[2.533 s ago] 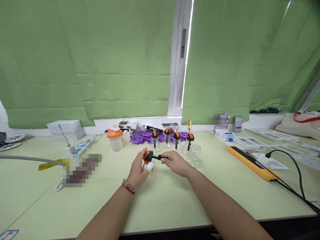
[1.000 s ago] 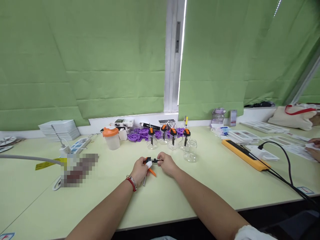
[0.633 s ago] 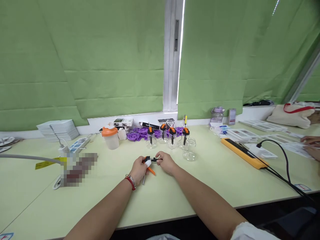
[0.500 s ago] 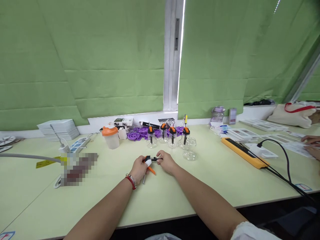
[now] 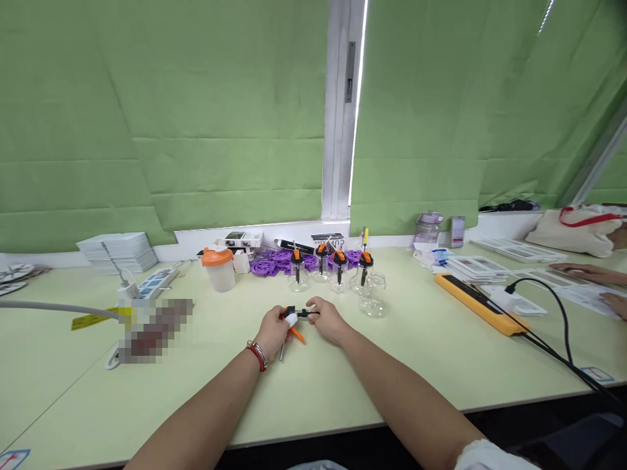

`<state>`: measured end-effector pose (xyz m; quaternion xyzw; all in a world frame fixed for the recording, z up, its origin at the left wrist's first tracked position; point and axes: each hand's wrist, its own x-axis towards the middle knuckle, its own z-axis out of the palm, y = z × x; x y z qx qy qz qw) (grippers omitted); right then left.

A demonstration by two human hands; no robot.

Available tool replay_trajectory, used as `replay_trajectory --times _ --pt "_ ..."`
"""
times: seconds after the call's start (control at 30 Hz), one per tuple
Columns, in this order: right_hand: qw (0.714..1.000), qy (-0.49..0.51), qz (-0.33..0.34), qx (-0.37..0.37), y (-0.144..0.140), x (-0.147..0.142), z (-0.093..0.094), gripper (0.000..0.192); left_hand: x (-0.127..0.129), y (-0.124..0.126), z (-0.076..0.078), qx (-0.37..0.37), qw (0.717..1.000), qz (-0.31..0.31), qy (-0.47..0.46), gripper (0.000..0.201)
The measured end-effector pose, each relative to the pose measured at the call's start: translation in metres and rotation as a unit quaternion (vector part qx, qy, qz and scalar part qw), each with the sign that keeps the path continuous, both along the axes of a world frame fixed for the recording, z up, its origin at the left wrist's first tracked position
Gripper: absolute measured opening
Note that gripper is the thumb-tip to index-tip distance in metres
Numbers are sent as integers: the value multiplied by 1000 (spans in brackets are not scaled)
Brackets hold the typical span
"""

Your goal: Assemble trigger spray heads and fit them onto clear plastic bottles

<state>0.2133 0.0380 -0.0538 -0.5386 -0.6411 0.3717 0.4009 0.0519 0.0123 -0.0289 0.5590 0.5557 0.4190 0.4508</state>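
Note:
Over the near middle of the table, my left hand [image 5: 272, 334] is closed around a black-and-orange bottle top [image 5: 298, 336]. An orange lever and a thin metal rod stick out below the fingers. The left thumb has a white covering. My right hand [image 5: 327, 318] pinches the slim black end on the right side of the same piece. Just beyond the hands stand several clear glass bottles [image 5: 297, 282] with black-and-orange tops. An uncapped glass bottle [image 5: 373, 305] is to the right of them.
Purple plastic pieces [image 5: 264, 267] and small boxes lie along the back. An orange-lidded cup [image 5: 218, 277] stands left of the bottles. Farther left are a white power strip [image 5: 157, 284] and stacked white cards [image 5: 117, 253]. A yellow power strip [image 5: 477, 303] and another person's hands [image 5: 588, 274] are at right.
My hands hold almost the same pose on the piece. The view has shifted slightly. At right, the other person's hands have moved left over the sheets.

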Motion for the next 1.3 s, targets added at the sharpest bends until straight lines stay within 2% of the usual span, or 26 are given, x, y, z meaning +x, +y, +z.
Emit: replay_trajectory --times 0.1,0.27,0.53,1.3 --pt "1000 -16 8 1 -2 0 2 17 0 1 0 -2 1000 -1 -3 17" --pt "1000 -8 11 19 -2 1 1 25 0 2 -1 -1 1000 2 -4 15" --pt "1000 -7 11 18 2 1 -5 21 1 0 2 -8 1000 9 4 10" --pt "1000 -4 15 20 3 3 -5 20 3 -2 6 -7 1000 16 10 6"
